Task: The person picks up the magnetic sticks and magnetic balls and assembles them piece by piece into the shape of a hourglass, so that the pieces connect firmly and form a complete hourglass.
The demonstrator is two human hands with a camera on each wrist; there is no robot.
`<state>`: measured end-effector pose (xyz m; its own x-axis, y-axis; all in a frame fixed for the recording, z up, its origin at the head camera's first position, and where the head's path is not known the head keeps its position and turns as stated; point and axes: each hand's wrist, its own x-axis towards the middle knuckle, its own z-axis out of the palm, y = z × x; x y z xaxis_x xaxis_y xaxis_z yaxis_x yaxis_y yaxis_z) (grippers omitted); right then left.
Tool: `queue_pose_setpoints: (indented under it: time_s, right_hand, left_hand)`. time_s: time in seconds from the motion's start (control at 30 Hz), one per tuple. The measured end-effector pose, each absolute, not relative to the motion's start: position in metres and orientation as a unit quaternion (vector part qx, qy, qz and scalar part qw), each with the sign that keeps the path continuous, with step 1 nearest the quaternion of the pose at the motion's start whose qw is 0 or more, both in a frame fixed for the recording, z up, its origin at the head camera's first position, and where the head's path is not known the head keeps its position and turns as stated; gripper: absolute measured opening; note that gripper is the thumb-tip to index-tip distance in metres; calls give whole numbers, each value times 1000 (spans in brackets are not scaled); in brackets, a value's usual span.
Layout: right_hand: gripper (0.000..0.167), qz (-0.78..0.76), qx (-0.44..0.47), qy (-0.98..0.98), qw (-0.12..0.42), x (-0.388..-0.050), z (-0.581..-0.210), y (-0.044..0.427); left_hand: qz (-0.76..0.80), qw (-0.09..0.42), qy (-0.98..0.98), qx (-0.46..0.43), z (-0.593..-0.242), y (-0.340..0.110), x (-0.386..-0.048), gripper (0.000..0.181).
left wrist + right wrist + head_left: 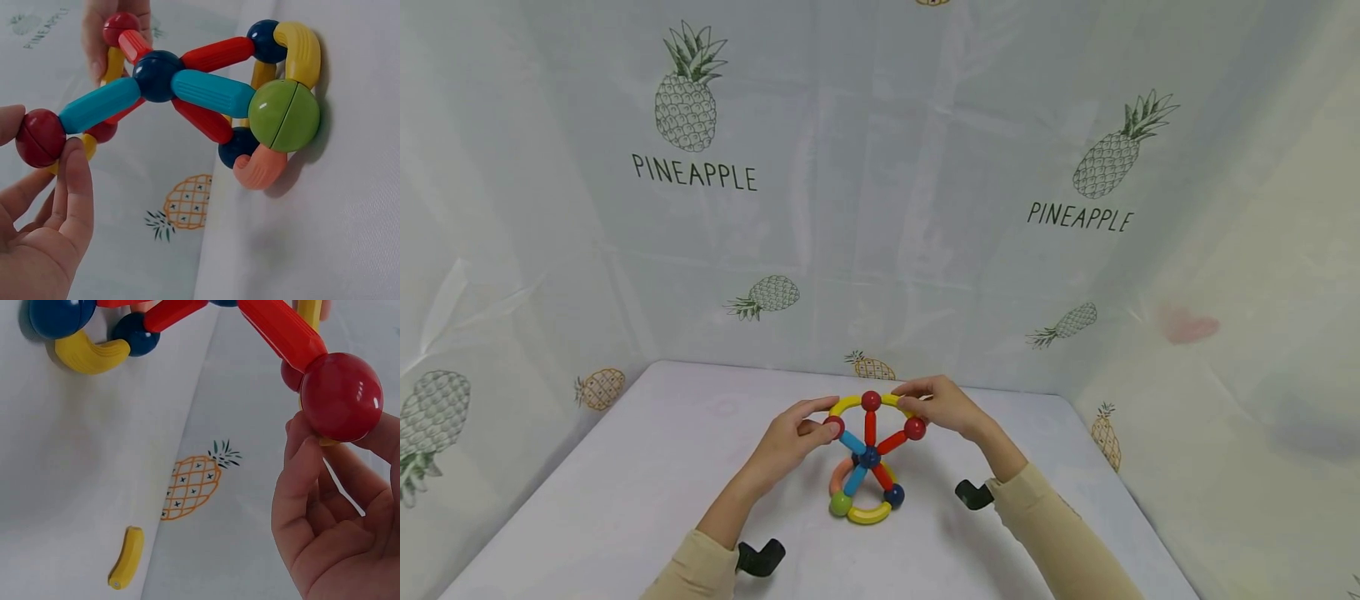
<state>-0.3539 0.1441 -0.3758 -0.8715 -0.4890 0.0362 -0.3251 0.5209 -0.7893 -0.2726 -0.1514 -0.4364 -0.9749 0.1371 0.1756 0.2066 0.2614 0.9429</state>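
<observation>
A magnetic ball-and-stick structure stands on the table, with a dark blue centre ball and red and light blue straight sticks around it. Its lower ring has a green ball, dark blue balls, and yellow and salmon curved sticks. Up top, yellow curved sticks link three red balls. My left hand pinches the left red ball between thumb and fingers. Beside the right red ball, my right hand pinches a yellow curved stick; the ball partly hides that grip in the right wrist view.
A loose yellow curved stick lies on the white table near its far edge. Behind hangs a pale curtain printed with pineapples. Black wrist attachments show at both sleeves.
</observation>
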Motion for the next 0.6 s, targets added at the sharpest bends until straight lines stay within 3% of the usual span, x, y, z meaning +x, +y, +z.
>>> queue_pose_setpoints:
  time_s: [0.6]
  right_hand:
    - [30,-401,-259,877,63,-354,-376,137]
  left_hand:
    - [-602,-1,-788,-127,-427,-154,-267,65]
